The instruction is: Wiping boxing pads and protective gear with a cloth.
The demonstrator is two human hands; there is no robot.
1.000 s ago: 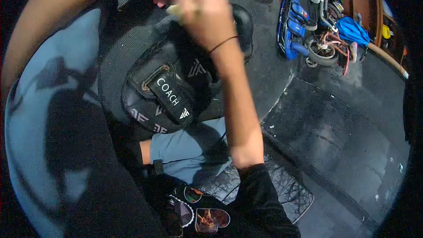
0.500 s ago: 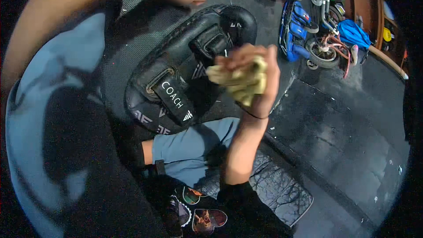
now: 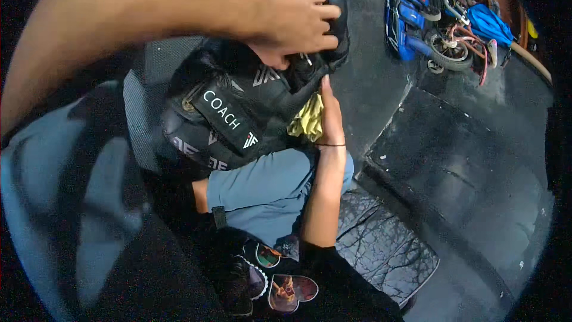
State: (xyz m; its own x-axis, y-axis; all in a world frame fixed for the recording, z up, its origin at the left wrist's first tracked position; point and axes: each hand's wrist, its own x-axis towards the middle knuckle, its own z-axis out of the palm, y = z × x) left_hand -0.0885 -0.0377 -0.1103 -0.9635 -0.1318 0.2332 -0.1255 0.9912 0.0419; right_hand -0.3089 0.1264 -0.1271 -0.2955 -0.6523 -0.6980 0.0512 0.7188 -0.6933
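A black padded kick pad (image 3: pixel 262 104) with straps and white and grey lettering leans by my bent leg, partly in front of me. From the upper left my left arm reaches across it, and my left hand (image 3: pixel 298 21) is closed over the pad's upper part, fingers bent round it near a strap. My right hand (image 3: pixel 332 113) lies along the pad's right side, fingers pointing up. Between its palm and the pad is a crumpled yellow cloth (image 3: pixel 308 120), pressed to the pad's side. The right fingertips are partly hidden by the pad.
Blue pads (image 3: pixel 411 15) lie on the dark mat floor (image 3: pixel 453 143) at the far right. Beside them are a small bicycle (image 3: pixel 450 50) and a blue cloth bundle (image 3: pixel 490 22). My blue-trousered leg (image 3: pixel 262 182) rests below the kick pad, near a branch-patterned panel (image 3: pixel 387 250).
My left hand has come down onto the pad's upper part and grips it. My right hand has moved the cloth from above the pad to its right side. The pad has tilted up.
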